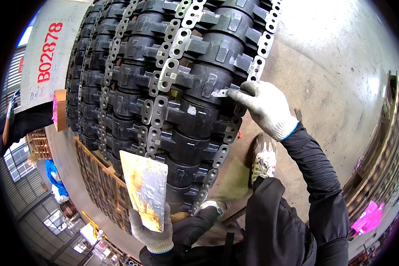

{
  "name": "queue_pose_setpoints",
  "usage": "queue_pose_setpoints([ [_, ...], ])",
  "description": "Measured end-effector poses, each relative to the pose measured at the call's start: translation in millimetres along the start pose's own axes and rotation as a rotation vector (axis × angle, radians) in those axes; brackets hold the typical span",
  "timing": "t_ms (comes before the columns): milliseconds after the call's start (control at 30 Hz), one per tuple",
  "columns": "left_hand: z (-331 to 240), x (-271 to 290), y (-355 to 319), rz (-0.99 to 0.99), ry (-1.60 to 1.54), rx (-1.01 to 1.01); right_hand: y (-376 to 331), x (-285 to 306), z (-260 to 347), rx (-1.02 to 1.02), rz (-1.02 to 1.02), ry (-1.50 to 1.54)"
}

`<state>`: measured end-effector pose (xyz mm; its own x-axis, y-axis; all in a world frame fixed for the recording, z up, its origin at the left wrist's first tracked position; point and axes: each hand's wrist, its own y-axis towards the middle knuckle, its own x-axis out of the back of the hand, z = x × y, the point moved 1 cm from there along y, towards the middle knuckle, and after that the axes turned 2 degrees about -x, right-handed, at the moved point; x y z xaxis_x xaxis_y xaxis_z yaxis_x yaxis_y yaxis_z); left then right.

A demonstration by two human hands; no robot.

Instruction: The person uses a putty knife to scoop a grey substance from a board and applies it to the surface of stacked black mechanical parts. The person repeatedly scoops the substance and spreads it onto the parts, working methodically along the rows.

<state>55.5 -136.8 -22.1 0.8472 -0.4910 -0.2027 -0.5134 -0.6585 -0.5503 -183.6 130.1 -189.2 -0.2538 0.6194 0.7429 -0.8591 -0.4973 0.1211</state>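
My left hand [153,235], in a pale knit glove, grips the lower end of a flat silvery sheet [146,186] stained yellow-brown. The sheet stands over the near end of a black steel track chain [204,82] with bare metal link faces. My right hand [268,106], gloved too, reaches to the chain's right side. Its fingertips close on a small silvery piece [219,93] lying against a black track section; what kind of piece it is cannot be made out. Another pale patch [191,110] shows on the section nearer me.
More track chains [131,75] lie side by side to the left. Wooden pallets [104,181] stand beneath, and stacked wood [377,146] is at the far right, with a pink sheet [368,218]. A person's dark sleeve [31,122] shows at left by a cardboard box [60,111].
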Motion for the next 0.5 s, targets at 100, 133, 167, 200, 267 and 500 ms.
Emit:
queue_pose_setpoints([
  [100,0.1,0.7,-0.2,0.008,-0.009,0.005,-5.2,-0.4,-3.1,0.094,-0.072,-0.174],
  [133,0.4,1.0,-0.1,0.003,-0.012,0.010,-6.3,-1.5,-4.2,0.079,-0.052,-0.154],
  [167,0.6,0.8,0.5,-0.002,-0.010,0.009,-7.3,-3.4,-5.0,0.062,-0.031,-0.133],
  [200,0.7,0.4,0.9,-0.007,-0.009,0.009,-8.2,-4.4,-5.6,0.046,-0.010,-0.113],
  [267,0.9,0.9,1.8,-0.001,-0.010,0.000,-8.7,-2.0,-4.4,0.049,-0.016,-0.126],
  [500,1.0,2.0,2.0,-0.010,0.009,-0.027,-13.2,6.8,-6.9,0.081,-0.030,-0.109],
])
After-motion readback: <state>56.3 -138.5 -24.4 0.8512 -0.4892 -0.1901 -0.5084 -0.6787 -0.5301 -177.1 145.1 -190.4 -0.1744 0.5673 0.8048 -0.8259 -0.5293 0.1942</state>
